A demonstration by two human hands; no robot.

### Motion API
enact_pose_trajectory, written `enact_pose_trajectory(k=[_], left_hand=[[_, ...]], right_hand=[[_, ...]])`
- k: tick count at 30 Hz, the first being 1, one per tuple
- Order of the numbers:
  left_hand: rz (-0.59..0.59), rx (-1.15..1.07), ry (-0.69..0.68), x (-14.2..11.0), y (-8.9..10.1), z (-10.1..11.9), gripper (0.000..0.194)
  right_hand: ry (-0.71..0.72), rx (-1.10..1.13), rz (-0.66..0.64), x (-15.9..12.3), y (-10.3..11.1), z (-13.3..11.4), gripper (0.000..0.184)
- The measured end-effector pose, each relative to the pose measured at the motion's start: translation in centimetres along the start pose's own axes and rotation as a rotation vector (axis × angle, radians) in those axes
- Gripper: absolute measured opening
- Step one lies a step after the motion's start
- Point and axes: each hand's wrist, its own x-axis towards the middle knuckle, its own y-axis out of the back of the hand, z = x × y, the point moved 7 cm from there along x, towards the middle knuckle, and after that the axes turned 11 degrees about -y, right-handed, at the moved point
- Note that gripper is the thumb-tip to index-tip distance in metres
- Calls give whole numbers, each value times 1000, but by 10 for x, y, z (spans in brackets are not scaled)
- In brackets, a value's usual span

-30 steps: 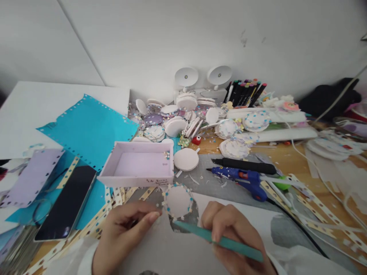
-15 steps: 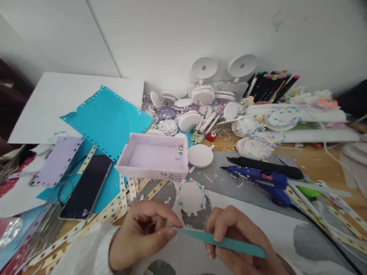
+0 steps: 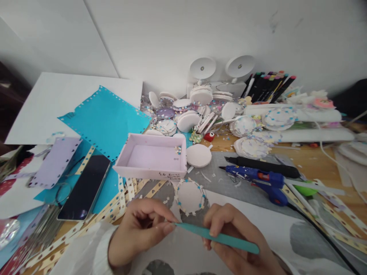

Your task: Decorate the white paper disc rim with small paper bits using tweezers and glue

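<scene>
My right hand grips a pair of teal tweezers along its body, the pointed end facing left. At that tip, the thumb and forefinger of my left hand are pinched together; whatever lies between them is too small or hidden to make out. Just beyond my hands lies a round white disc edged with small blue and cream pieces. Behind it stands a shallow lilac box with a few tiny cut-out pieces in its right end and handwriting on the front.
A blue glue gun and a black pen-like tool lie to the right. On the left are a phone, turquoise paper and punched strips. Decorated discs crowd the back, near markers.
The tweezers and my right hand have shifted slightly left and up. My left hand keeps its pinch at the tip. The whole view has moved a little.
</scene>
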Motion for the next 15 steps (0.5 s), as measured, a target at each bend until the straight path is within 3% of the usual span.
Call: enact_pose_trajectory(k=[8,15], left_hand=[[-22,35,3,-1,1,-2,9],[29,17,59,-1,4,-4,12]], right_hand=[[-32,20,-2,1,2,3,5],[-24,13,0,1,2,2,5]])
